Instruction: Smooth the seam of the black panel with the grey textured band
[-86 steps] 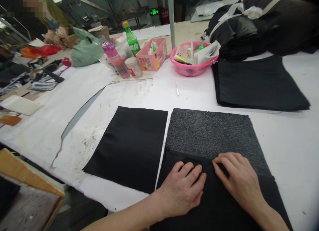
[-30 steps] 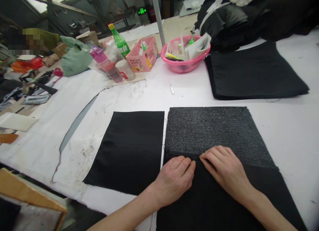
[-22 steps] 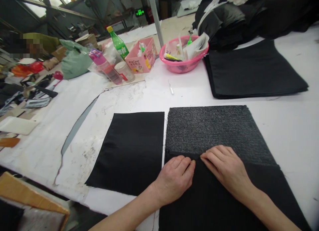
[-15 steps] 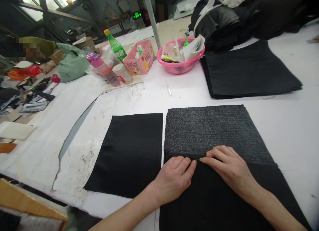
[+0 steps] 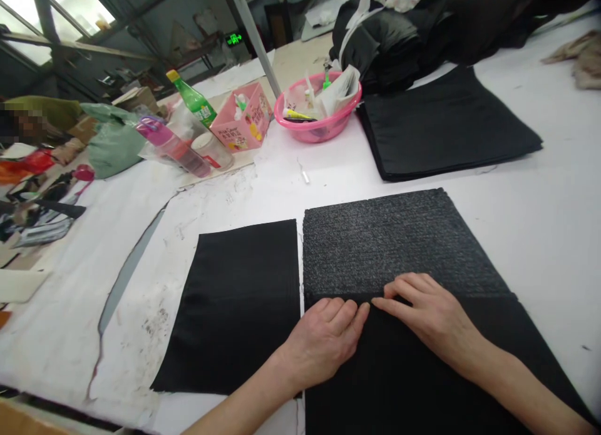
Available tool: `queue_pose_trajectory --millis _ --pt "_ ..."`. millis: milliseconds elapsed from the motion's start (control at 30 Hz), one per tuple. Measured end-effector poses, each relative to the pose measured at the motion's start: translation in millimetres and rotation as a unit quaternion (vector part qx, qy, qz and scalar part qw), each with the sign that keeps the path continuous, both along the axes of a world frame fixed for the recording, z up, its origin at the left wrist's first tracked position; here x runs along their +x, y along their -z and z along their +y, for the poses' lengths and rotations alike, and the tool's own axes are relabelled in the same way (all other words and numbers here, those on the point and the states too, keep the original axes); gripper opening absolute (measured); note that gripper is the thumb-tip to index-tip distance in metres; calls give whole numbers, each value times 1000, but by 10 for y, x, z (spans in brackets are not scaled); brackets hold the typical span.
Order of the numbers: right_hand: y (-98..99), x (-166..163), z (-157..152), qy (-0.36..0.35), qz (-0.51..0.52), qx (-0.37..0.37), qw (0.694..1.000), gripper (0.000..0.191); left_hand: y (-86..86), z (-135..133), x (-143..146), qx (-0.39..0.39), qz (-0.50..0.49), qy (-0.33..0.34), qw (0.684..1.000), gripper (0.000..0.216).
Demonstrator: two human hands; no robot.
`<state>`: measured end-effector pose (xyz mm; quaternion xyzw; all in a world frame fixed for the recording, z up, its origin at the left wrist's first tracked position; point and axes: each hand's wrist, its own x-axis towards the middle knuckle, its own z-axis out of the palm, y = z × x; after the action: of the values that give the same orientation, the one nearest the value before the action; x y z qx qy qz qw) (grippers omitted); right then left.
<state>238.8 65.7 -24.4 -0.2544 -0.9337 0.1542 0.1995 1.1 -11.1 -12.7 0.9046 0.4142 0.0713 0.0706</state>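
At the far left of the counter (image 5: 539, 222), past a scatter of odds and ends, a pale green bag (image 5: 113, 148) slumps beside a pink bottle (image 5: 173, 148) lying tilted. A green bottle (image 5: 192, 103) stands behind it, and a pink box (image 5: 244, 117) sits just to its right. Nearer the front edge, a flat black piece (image 5: 239, 303) lies alone on the white surface, its right side running close along the grey panel (image 5: 399, 241).

A pink basin (image 5: 317, 112) full of small things stands further back. The left hand (image 5: 323, 341) lies palm down with its fingers stretched out together, gripping nothing and pressing on the black cloth (image 5: 422, 378). That cloth covers the near part of the grey panel, and its far edge runs straight across just ahead of the fingertips. The right hand (image 5: 432, 313) is also flat and spread, with nothing in its grasp. It rests on the same cloth at that edge, and its forefinger nearly meets the left hand's fingers.

Behind and to the right, well apart from both hands, is a neat stack of black pieces (image 5: 446, 122). A dark heap of cloth (image 5: 422, 22) is piled beyond it.
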Motion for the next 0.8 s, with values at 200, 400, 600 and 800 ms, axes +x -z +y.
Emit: queue_pose_trajectory --millis 200,400,600,800 --pt "-8 105 14 -6 -7 -8 1000 28 41 28 -5 7 2 7 1000 41" --pt "14 157 9 6 -6 0 1000 25 4 68 -13 -6 20 35 999 45" --pt "18 179 -2 11 -1 -12 1000 27 -14 124 27 13 35 48 998 44" --pt "8 315 50 28 6 -5 1000 27 27 149 53 27 39 50 998 39"
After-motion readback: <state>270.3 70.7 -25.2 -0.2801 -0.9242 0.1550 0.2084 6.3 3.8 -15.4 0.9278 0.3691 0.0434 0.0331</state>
